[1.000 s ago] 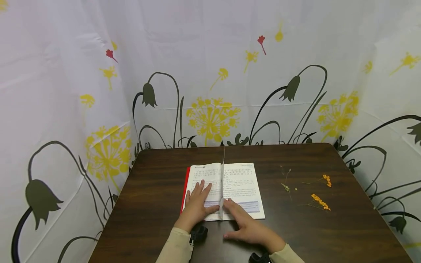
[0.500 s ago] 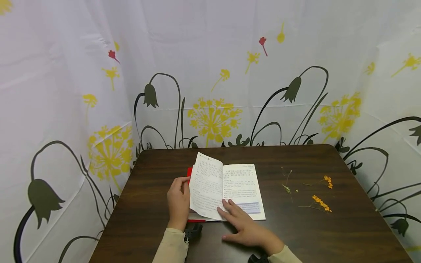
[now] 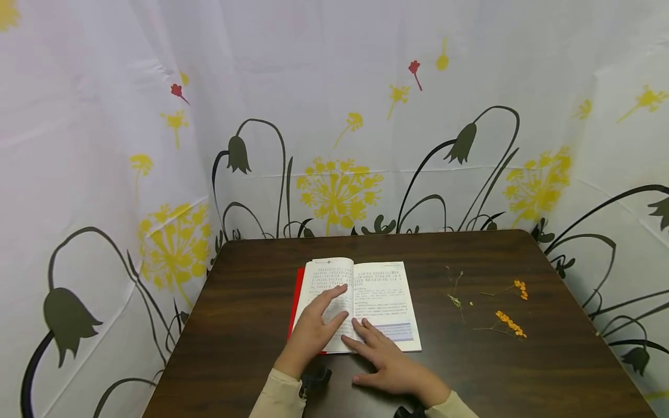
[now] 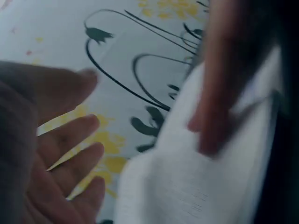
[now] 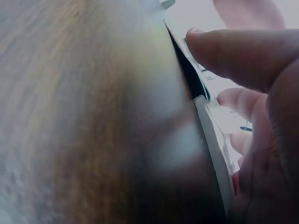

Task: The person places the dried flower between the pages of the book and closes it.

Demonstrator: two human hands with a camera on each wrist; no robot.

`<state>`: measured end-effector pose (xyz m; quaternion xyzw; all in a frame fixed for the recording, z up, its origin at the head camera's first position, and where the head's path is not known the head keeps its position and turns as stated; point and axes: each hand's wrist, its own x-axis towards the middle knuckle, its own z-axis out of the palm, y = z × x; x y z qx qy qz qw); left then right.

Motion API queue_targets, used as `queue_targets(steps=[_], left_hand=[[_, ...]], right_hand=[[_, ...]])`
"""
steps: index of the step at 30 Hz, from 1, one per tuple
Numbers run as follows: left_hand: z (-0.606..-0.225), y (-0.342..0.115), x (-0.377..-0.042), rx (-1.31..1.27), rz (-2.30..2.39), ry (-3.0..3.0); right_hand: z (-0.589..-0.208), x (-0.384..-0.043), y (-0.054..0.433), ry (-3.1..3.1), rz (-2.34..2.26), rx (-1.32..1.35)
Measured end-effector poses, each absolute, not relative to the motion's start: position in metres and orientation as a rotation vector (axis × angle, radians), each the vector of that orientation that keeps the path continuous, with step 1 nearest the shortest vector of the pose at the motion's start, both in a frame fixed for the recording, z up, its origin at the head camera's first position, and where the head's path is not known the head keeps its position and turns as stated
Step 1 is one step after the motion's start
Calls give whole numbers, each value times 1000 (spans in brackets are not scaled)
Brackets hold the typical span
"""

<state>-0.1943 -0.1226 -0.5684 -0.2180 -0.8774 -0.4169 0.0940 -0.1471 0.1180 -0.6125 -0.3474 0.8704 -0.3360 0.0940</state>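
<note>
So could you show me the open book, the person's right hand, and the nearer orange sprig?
open book [image 3: 377, 294]: head view, on its right page
right hand [image 3: 388, 364]: head view, on its back
nearer orange sprig [image 3: 509, 323]: head view, on its blossoms

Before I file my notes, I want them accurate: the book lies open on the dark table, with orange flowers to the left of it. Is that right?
Not quite: the orange flowers lie to the right of the book, not the left, as the head view shows. The book does lie open on the dark table.
</note>
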Motion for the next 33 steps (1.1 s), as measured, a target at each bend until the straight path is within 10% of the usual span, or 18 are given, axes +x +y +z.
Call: queue_targets(steps=[33], left_hand=[[-612, -119, -202, -786, -1052, -3009]], right_hand=[[-620, -148, 125, 2611, -1183, -1134]])
